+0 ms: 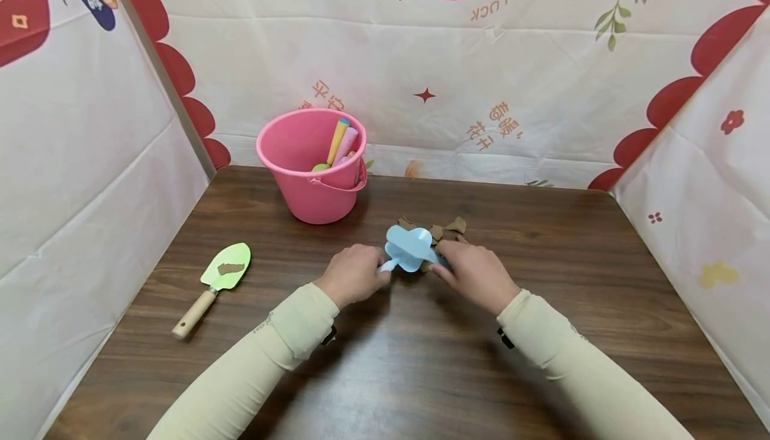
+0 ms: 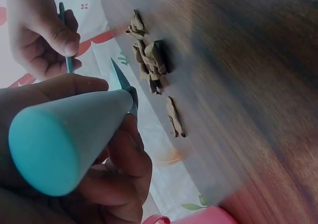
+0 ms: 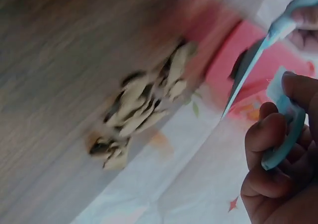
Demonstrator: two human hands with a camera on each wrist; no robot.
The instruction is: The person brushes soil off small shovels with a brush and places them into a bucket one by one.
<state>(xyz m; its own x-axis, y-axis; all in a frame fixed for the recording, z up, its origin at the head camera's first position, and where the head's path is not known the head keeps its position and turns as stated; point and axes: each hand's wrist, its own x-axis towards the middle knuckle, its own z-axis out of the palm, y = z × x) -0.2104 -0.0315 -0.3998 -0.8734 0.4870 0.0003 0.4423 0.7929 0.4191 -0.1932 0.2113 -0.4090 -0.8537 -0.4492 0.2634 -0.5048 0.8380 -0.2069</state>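
Observation:
My left hand [image 1: 355, 273] grips the pale, teal-ended handle [image 2: 94, 129] of a small light-blue toy shovel [image 1: 410, 266]. Its scalloped blade lies just above the table between both hands. A second light-blue, curved plastic tool [image 3: 290, 139] is pinched in my right hand [image 1: 478, 276], its flat end overlapping the shovel blade in the head view. Against the blade, the right wrist view shows a dark lump [image 3: 239, 65]. Beyond the hands lie several curled brown pieces like dry leaves [image 1: 457, 225], partly hidden by the tools.
A pink bucket [image 1: 313, 192] stands at the back left, with several coloured handles [image 1: 338, 139] inside. To the left lies a green trowel [image 1: 216, 273] with a wooden handle and a brown piece [image 1: 231, 269] on its blade. Printed cloth [image 1: 391, 59] encloses the brown table [image 1: 385, 380] behind and at the sides.

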